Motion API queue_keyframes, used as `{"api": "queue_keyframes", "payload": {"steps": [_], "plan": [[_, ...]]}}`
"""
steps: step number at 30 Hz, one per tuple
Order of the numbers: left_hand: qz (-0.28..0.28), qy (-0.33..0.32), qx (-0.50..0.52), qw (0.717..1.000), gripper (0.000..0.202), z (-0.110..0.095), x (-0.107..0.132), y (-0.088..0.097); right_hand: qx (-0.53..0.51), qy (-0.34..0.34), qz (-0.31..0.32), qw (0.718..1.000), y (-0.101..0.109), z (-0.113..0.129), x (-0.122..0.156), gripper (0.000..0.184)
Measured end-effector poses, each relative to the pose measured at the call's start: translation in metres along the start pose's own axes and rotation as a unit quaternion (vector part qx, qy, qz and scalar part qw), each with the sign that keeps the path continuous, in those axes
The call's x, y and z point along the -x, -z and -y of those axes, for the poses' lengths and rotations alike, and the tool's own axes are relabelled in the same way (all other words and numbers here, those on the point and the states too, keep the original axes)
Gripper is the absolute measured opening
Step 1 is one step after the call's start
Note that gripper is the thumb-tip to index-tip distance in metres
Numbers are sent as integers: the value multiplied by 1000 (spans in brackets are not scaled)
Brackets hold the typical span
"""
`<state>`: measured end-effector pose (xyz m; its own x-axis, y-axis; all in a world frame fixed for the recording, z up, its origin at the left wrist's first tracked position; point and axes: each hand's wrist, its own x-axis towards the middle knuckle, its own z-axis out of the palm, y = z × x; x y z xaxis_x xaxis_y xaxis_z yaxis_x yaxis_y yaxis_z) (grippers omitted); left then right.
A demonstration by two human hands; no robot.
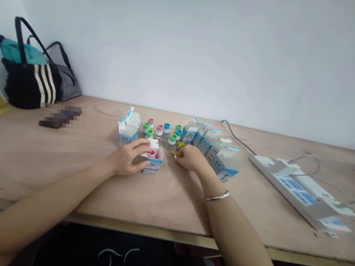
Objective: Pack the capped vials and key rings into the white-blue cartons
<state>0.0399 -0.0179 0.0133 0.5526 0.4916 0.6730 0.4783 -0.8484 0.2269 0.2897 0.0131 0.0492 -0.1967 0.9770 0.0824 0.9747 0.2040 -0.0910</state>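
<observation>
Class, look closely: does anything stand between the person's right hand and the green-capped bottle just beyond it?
Yes. A small yellow item, too small to identify, lies on the wooden table right at the fingertips of the right hand, between them and the green-capped bottle.

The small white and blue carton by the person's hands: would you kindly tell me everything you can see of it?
The small white and blue carton looks like thin paperboard, with light-blue printing too small to read. It stands upright on the plywood table, with its top open and white flaps raised. A small bottle with a pink cap sits in its mouth. The person's left hand curls around its upper left side.
</observation>
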Motion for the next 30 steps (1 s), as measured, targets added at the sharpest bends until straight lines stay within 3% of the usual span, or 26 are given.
{"api": "queue_keyframes", "payload": {"steps": [2, 4, 5, 8, 11, 13, 18, 26, 30], "plan": [[1, -2, 1, 1000, 33, 0, 0, 0, -49, 12, -2, 999, 2, -1, 0, 13], [1, -4, 2, 1000, 33, 1, 0, 0, -179, 14, -4, 984, 6, -3, 2, 22], [1, -5, 1, 1000, 33, 1, 0, 0, -266, 16, -6, 964, 9, -3, 4, 27], [-3, -8, 1, 1000, 32, 0, -1, 0, -493, 66, -18, 867, 16, 3, 8, 36], [-5, -9, 4, 1000, 32, 0, -1, 0, -594, 160, -58, 786, 15, 19, 12, 36], [-3, -10, 7, 1000, 31, 0, -2, 0, -606, 202, -89, 764, 11, 32, 13, 34], [-1, -12, 6, 1000, 31, 0, -1, 1, -544, 228, -91, 802, 1, 40, 13, 30], [3, -16, 12, 1000, 31, 0, -2, 1, -507, 215, -98, 829, 1, 30, 11, 22], [2, -17, 10, 1000, 32, 1, -1, 1, -424, 227, -137, 866, 2, 32, 13, 14]]}}
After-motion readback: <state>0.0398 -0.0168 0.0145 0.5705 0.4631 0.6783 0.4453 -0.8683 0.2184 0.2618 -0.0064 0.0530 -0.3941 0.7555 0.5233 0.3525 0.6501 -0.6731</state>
